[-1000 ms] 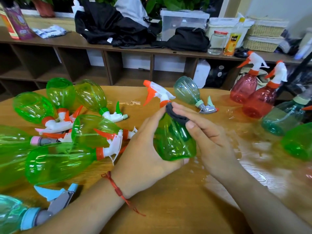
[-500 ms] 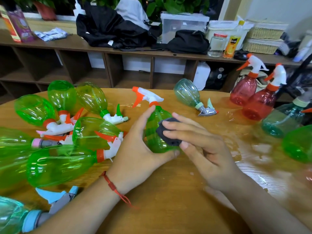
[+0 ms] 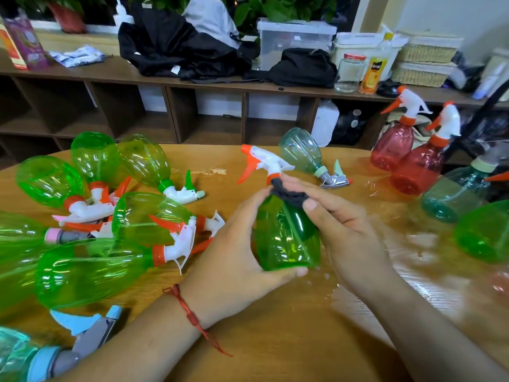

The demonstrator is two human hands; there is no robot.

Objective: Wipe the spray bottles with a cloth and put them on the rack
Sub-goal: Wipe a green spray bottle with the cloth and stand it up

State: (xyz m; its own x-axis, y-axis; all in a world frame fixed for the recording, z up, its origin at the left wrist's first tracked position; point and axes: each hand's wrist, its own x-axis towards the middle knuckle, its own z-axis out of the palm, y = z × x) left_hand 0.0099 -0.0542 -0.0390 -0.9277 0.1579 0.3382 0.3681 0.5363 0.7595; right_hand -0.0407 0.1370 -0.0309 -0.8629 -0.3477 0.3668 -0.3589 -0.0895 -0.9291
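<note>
At the left of the round wooden worktop (image 3: 275, 340), at least six clear green plastic spray bottles (image 3: 91, 274) lie on their sides in a heap with their triggers tangled. Most have white-and-orange heads; one has a green trigger and one a pink collar. One turquoise spray bottle with a pale blue trigger (image 3: 16, 359) lies at the near left corner. In the middle, one more green spray bottle with a white-and-orange head (image 3: 286, 238) is held upright, its nozzle pointing left. Beyond it lies one pale grey-green spray bottle (image 3: 300, 150). At the far right, two red spray bottles (image 3: 392, 144) stand side by side, then one teal spray bottle (image 3: 451, 194) and one green bottle cut off by the right edge (image 3: 482, 238).

The left hand (image 3: 237, 252) grips the held bottle's body, with the fingers (image 3: 298, 271) curled under its base and the thumb up its side. The right hand (image 3: 344, 232) pinches a small dark grey cloth (image 3: 289, 194) against the bottle's shoulder, just below the collar, fingers closed narrowly on it.
</note>
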